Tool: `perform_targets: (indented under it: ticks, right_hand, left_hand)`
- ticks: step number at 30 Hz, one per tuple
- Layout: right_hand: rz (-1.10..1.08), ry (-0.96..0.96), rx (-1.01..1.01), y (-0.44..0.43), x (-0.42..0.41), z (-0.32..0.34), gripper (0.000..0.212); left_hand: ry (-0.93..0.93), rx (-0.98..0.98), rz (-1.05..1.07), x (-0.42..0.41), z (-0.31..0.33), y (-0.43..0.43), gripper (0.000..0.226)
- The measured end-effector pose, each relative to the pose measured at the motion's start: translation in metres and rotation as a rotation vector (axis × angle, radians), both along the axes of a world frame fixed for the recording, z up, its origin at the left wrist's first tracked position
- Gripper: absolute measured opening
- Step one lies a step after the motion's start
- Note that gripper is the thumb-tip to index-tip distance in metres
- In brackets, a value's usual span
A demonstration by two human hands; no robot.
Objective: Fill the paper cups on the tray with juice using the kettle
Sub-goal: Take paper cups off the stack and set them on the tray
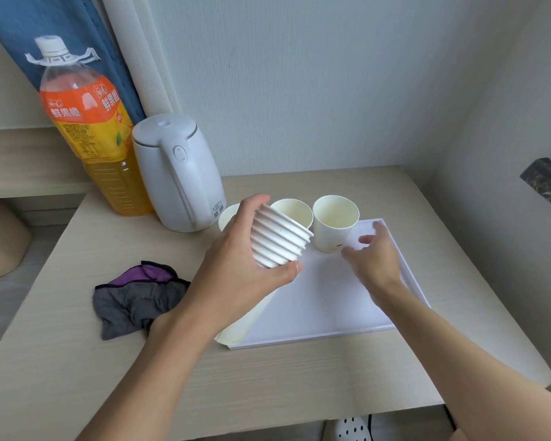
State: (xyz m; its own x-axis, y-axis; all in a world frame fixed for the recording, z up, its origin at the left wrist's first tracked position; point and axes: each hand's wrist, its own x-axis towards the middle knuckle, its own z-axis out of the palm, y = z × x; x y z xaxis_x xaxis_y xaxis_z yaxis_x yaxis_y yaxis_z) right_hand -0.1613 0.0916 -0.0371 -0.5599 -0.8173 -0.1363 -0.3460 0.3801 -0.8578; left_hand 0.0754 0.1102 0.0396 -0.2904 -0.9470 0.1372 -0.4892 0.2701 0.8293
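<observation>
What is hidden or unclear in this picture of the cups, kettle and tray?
1. Head view: the leftmost cup on the tray is mostly hidden by the left hand and its stack of cups.
2. Head view: the kettle has a shut lid and opaque wall, so its contents are unknown.
3. Head view: blur hides whether the right hand touches the right cup.

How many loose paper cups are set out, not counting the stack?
3, in a row along the far edge of the tray: right cup, middle cup, and left cup half hidden behind the left hand holding the stack.
</observation>
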Motion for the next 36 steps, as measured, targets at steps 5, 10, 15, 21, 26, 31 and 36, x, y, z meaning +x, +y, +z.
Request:
perform_targets:
  ticks: [5,10,15,21,26,31,36]
  right_hand:
    - [0.239,-0.275,-0.254,0.03,0.023,0.063,0.017]
    - [0.542,-0.345,-0.177,0.045,0.039,0.075,0.025]
    - [0.535,-0.376,-0.218,0.043,0.035,0.075,0.04]
    - [0.475,-0.363,-0.335,0.041,0.035,0.072,0.037]
    - [0.351,-0.383,-0.434,0.036,0.036,0.073,0.031]
    - [0.385,-0.419,-0.42,0.037,0.031,0.076,0.033]
    - [0.394,-0.324,-0.439,0.036,0.036,0.073,0.031]
  left_hand:
    - [-0.006,0.008,-0.023,-0.006,-0.001,0.0,0.085]
    - [-0.006,-0.007,-0.009,-0.012,0.0,0.003,0.087]
    - [-0.014,0.005,-0.012,-0.013,0.0,0.004,0.093]
    - [-0.001,0.045,-0.003,-0.02,0.001,0.001,0.116]
    - [0.003,0.037,-0.014,-0.02,0.001,0.0,0.117]
    - [0.014,-0.022,-0.03,-0.017,0.001,0.005,0.101]
    - [0.043,-0.022,-0.019,-0.018,0.001,0.003,0.092]
